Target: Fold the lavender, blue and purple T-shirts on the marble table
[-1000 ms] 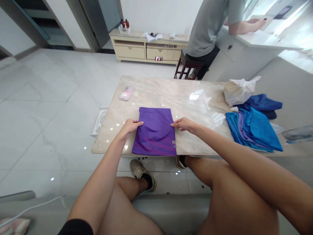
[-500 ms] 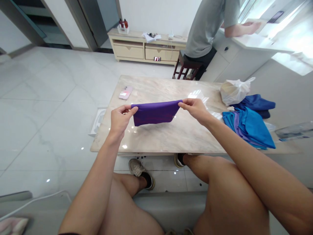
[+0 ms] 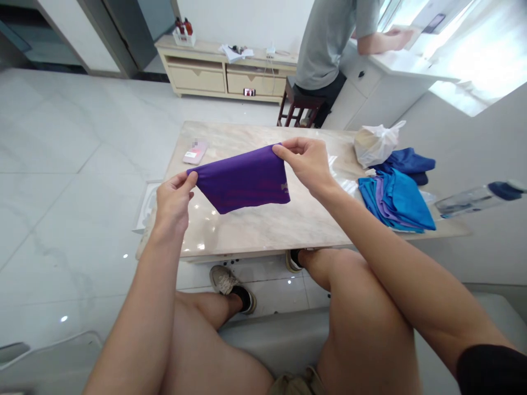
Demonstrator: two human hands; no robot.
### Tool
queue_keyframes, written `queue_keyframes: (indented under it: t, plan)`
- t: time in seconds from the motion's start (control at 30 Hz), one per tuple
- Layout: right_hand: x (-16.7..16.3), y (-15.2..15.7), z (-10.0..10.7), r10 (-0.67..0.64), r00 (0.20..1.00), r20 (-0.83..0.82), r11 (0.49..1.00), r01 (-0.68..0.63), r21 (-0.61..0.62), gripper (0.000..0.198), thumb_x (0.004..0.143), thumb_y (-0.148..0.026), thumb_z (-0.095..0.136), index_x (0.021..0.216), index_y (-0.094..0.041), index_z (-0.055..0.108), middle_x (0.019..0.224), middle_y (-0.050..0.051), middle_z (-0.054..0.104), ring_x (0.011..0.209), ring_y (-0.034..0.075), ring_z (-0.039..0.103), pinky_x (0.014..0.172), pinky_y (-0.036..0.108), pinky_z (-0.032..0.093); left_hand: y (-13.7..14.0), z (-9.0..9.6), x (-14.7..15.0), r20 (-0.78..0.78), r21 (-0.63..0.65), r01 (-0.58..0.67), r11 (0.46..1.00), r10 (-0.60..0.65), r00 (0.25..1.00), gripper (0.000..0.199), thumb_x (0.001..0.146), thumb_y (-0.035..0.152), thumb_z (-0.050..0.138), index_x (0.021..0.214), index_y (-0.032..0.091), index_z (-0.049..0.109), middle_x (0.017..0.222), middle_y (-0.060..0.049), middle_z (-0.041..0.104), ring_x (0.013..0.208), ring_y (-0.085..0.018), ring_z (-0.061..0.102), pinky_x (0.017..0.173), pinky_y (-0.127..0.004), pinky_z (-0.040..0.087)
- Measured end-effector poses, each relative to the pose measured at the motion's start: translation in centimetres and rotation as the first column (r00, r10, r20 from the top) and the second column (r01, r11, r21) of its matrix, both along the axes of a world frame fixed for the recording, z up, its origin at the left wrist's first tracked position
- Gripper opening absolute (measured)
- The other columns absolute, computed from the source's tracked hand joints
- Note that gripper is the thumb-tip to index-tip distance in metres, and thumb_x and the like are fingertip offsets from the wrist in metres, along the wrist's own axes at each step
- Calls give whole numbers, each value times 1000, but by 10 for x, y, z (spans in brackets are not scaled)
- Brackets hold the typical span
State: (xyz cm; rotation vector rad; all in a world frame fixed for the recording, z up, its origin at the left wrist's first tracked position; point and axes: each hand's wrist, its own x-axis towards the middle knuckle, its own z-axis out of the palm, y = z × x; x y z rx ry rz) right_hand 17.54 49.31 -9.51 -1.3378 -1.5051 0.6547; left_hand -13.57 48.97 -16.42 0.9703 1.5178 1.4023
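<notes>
A folded purple cloth (image 3: 247, 181) hangs stretched between my two hands above the marble table (image 3: 247, 236). My left hand (image 3: 175, 200) pinches its upper left corner between thumb and fingers. At the upper right corner, my right hand (image 3: 307, 162) has the same kind of pinch and sits higher, so the top edge slants up to the right. A small pale mark shows near the cloth's lower right corner. To the right on the table lies a stack of folded blue and lilac cloths (image 3: 405, 200), with a darker blue cloth (image 3: 405, 162) behind it.
A pink phone-like item (image 3: 195, 152) lies at the table's far left. On the right stand a tied white plastic bag (image 3: 376, 144) and a clear bottle (image 3: 473, 200) with a dark lid. Beyond, a person in grey (image 3: 327, 49) sits on a stool (image 3: 300, 101) beside a low cabinet (image 3: 197, 77).
My right hand has risen with its corner while my left stays lower, tilting the cloth. The pale mark has come into sight. The whole view has shifted, showing the bottle's lid.
</notes>
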Motion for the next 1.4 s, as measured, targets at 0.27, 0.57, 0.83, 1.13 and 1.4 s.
queue_keyframes:
  t: [0.27, 0.57, 0.83, 1.13, 1.4]
  plan:
    - [-7, -3, 3, -36, 996, 84, 985, 21, 172, 32, 98, -53, 80, 96, -21, 77, 117, 6, 79, 120, 26, 73, 106, 45, 60, 5, 2, -2, -25, 243, -74, 967, 82, 996, 51, 80, 66, 90, 97, 22, 72, 114, -5, 80, 109, -21, 73, 97, -32, 58]
    - [13, 12, -28, 49, 998, -34, 974, -40, 221, 48, 96, -70, 79, 92, -25, 66, 99, 4, 76, 106, 25, 75, 105, 47, 61, -5, 8, 6, -237, 516, 40, 856, 98, 967, 43, 95, 66, 76, 93, 27, 59, 96, -4, 75, 93, -21, 76, 85, -34, 65]
    - [10, 25, -67, -16, 1000, -7, 993, 17, 114, 44, 103, -69, 69, 97, -26, 60, 96, 4, 69, 97, 23, 70, 82, 36, 61, -6, -9, 12, -374, 413, 0, 911, 170, 912, 38, 101, 58, 70, 97, 25, 52, 91, 0, 64, 86, -15, 67, 73, -25, 56]
    - [18, 31, -130, -25, 902, 431, 936, 173, -307, 34, 99, -18, 55, 132, -16, 62, 115, 16, 80, 107, 29, 74, 101, 45, 58, -10, -44, 27, -734, -298, 91, 950, -289, 615, 34, 102, 31, 67, 131, 18, 57, 120, -13, 75, 112, -28, 76, 100, -40, 59]
    - [31, 24, -121, 395, 581, 712, 799, 166, -579, 33, 107, -43, 61, 109, -16, 80, 113, 21, 82, 110, 35, 78, 97, 42, 58, -52, -7, 36, -735, -618, 314, 720, -672, 93, 21, 107, 44, 64, 110, 24, 71, 115, -10, 81, 114, -34, 77, 93, -41, 57]
